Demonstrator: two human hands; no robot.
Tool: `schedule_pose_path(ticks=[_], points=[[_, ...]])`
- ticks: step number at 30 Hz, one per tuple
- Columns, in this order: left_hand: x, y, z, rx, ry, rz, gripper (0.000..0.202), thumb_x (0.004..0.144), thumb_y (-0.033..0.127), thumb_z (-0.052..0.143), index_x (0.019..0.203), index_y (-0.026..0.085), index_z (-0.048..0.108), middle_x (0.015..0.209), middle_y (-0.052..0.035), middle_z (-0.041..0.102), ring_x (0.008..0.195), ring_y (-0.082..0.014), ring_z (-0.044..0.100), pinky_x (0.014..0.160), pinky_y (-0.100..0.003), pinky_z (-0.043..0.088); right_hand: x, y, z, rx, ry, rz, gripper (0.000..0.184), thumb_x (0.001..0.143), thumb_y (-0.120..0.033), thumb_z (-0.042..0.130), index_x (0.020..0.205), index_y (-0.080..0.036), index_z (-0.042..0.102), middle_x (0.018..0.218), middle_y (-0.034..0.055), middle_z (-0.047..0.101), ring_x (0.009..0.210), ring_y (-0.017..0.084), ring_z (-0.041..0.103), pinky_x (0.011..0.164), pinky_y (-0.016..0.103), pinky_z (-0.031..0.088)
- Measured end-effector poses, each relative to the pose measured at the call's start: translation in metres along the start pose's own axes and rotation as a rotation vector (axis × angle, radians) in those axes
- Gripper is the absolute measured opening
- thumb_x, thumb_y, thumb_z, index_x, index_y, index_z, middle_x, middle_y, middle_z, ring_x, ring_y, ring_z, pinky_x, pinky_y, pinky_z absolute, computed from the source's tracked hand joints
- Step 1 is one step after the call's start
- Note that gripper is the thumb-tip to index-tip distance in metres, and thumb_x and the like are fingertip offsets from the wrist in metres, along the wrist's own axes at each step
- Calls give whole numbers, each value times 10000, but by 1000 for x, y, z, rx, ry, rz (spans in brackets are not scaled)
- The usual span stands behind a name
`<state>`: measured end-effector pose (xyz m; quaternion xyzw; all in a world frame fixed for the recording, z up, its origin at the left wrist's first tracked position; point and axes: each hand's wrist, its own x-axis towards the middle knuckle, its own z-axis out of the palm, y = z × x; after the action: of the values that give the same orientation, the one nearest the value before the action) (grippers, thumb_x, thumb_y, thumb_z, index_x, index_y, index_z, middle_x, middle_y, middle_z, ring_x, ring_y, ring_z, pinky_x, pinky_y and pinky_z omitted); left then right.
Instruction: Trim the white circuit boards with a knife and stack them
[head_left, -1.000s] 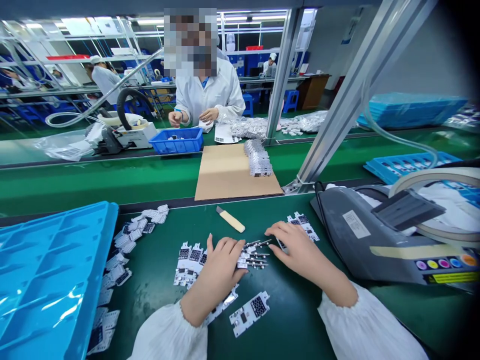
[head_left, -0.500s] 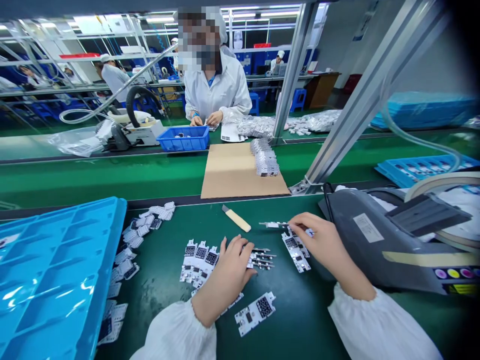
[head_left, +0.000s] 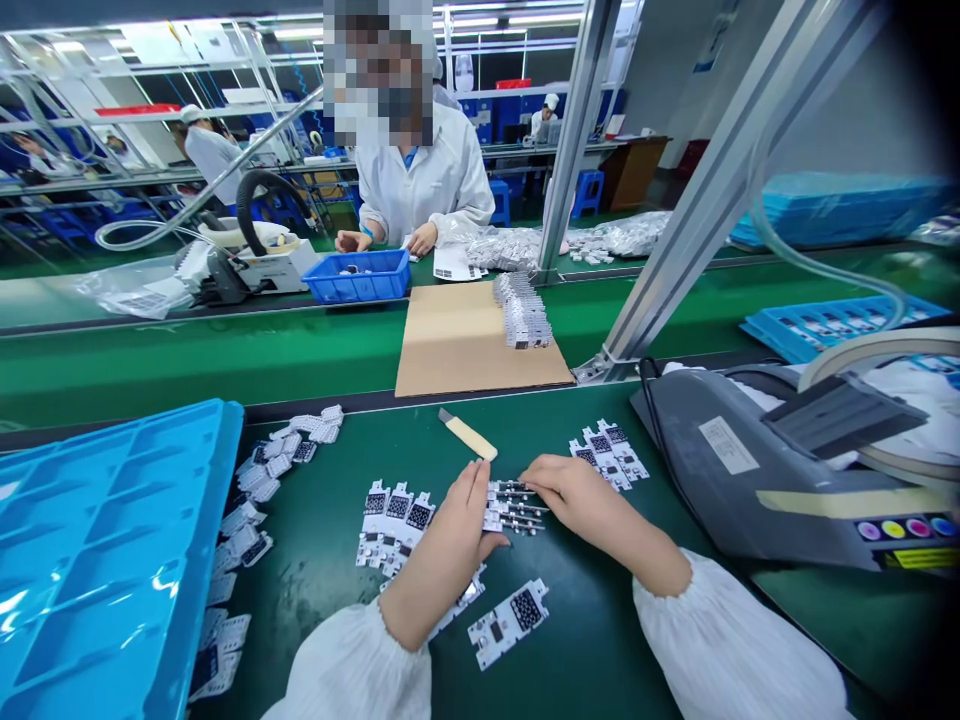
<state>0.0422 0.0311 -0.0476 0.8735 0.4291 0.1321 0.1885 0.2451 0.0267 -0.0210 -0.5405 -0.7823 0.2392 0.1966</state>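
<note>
A small bundle of white circuit boards with metal pins (head_left: 514,507) was lying on the green bench mat (head_left: 592,630), between the left hand (head_left: 442,555) and the right hand (head_left: 581,500). Its long axis ran nearly sideways, and the pins were pointing right, toward the right hand (the board ends seemed nearer to the left fingers (head_left: 474,482)). Both hands were half open and were placed against the bundle, but a real grip could not be told. A cream-handled craft knife (head_left: 466,437) was lying just beyond.
</note>
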Motion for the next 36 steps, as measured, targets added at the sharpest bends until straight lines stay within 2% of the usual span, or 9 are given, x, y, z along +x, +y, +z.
schedule_pose_path(ticks=[4,7,10,13,21,25,30,33,36], points=[[1,1,-4,3,-18,25,708,728,161,692,1338,169,334,1331,-182,462,1268,-307,420,1008,-499,415,-15,11,-26,-91,43,175,305,923,-261,368,998,-226,662,1036,31,656,941,157,604,832,266,455],[3,4,-10,15,-28,32,640,696,165,721,1261,128,421,1263,-185,513,1205,-325,476,980,-521,428,-26,19,-40,-211,85,415,383,928,-364,332,874,-187,667,874,77,675,749,195,628,607,292,457],[3,8,-16,28,-31,32,588,664,198,752,1179,121,478,1185,-162,554,1145,-332,506,959,-531,432,-28,14,-35,-320,39,552,315,841,-435,503,729,-175,642,724,82,649,600,210,596,449,274,339],[3,12,-20,32,-32,33,553,647,231,769,1122,146,500,1135,-127,563,1100,-318,517,937,-520,441,-22,2,-21,-394,20,587,150,754,-311,639,779,-164,629,832,98,642,705,233,610,485,265,318],[-2,11,-20,15,-42,41,598,618,281,790,1133,185,502,1069,-87,525,1006,-279,516,853,-477,480,-14,-3,-13,-304,0,492,48,793,-237,597,818,-200,581,801,18,635,703,169,589,529,250,322],[-3,11,-18,22,-16,38,643,617,258,792,1179,221,483,1178,-114,460,1122,-313,469,912,-508,446,-2,-7,-8,-235,31,377,65,818,-194,549,867,-216,585,804,10,648,741,179,582,564,259,334],[-1,10,-15,33,1,21,874,595,242,805,1331,221,334,1329,-180,360,1258,-376,371,973,-570,392,16,-16,1,-122,20,164,183,846,-148,481,894,-231,638,861,26,664,828,193,567,683,305,397],[1,9,-13,16,-29,21,949,598,230,802,1373,197,255,1384,-208,328,1288,-373,352,992,-548,398,17,-18,0,-27,-47,47,209,879,-211,477,943,-267,667,919,-8,679,847,150,593,756,274,436],[1,8,-12,-6,-65,38,887,622,206,785,1357,159,290,1331,-201,425,1258,-346,409,1001,-513,412,8,-9,-11,-2,-63,51,243,910,-323,443,989,-287,670,988,-24,680,899,130,610,794,236,451]])
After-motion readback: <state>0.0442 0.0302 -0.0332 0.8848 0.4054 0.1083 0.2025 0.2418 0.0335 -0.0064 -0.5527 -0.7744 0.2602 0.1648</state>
